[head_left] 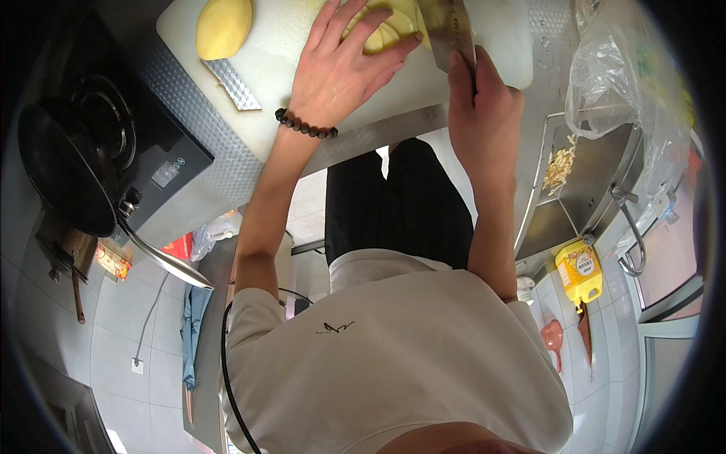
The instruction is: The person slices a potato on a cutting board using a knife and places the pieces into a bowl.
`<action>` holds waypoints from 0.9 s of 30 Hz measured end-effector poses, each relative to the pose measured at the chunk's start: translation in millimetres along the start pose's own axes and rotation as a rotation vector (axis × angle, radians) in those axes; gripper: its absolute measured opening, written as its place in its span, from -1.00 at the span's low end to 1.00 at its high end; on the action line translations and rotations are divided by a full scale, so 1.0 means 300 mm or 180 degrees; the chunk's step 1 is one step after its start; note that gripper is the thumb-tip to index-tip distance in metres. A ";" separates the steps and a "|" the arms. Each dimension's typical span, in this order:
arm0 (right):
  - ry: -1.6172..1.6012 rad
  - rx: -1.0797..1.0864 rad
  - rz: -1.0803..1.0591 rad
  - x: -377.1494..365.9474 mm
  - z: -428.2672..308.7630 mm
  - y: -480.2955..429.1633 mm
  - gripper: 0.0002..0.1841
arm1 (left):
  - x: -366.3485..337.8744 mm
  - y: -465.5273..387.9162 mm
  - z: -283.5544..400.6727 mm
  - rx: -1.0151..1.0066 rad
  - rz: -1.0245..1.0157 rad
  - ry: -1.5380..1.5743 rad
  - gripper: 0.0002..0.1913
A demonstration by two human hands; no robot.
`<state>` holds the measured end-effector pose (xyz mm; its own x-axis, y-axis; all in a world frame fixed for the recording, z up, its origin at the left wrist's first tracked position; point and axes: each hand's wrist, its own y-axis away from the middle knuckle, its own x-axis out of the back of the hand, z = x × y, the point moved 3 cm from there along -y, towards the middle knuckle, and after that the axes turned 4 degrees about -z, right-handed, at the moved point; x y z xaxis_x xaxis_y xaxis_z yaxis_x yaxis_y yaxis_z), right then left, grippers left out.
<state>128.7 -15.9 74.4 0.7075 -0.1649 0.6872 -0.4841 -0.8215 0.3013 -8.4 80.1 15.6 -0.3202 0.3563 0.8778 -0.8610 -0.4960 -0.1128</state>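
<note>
On a white cutting board, my left hand lies spread over pale yellow slices, which look like peeled potato; its fingertips rest on them. A dark beaded bracelet circles the left wrist. My right hand grips the handle of a broad-bladed kitchen knife, the blade just right of the slices and close to the left fingers. A whole peeled potato sits at the board's upper left, beside a patterned silvery strip. The blade's far end is cut off by the picture's top edge.
Left of the board stands a black cooktop with a black frying pan, its metal handle pointing towards me. To the right, a steel sink holds peelings, near a clear plastic bag, a faucet and a yellow bottle.
</note>
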 end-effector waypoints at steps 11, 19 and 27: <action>0.0131 0.0007 0.0016 -0.028 0.008 -0.003 -0.89 | 0.007 -0.001 0.003 -0.0066 0.0042 -0.0036 -0.61; -0.0010 -0.0189 -0.0044 -0.054 0.009 -0.050 -0.81 | 0.008 -0.001 0.001 -0.0021 0.0074 0.0033 -0.63; 0.0171 -0.0138 -0.0112 0.031 -0.062 -0.038 -0.82 | -0.014 0.051 -0.024 -0.0155 0.0262 0.0012 -0.56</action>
<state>131.1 2.0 89.6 0.6964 -0.1058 0.7098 -0.4821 -0.8017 0.3535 -23.1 76.7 6.7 -0.3921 0.3190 0.8628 -0.8499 -0.4846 -0.2070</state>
